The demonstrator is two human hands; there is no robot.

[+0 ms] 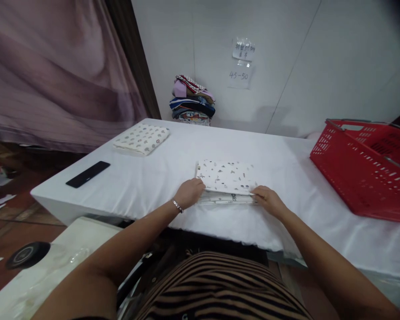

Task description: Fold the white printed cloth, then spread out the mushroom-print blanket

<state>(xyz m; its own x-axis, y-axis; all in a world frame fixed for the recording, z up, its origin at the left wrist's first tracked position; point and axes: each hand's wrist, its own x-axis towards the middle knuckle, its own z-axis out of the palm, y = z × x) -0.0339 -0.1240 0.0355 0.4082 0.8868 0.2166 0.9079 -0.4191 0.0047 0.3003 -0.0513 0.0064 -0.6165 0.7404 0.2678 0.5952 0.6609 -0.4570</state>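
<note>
A white cloth with small dark prints (225, 175) lies folded in layers near the front edge of the white-covered table (273, 155). My left hand (189, 192), with a bracelet at the wrist, pinches its front left corner. At the front right corner, the fingers of my right hand (268, 200) grip the upper layer. Between my hands that layer's front edge is slightly raised, and a lower layer shows beneath it.
Another folded printed cloth (142, 138) lies at the back left, with a black flat object (88, 174) nearer the left edge. A red basket (363, 169) stands at the right. Folded fabrics (193, 101) are stacked behind the table, by the wall.
</note>
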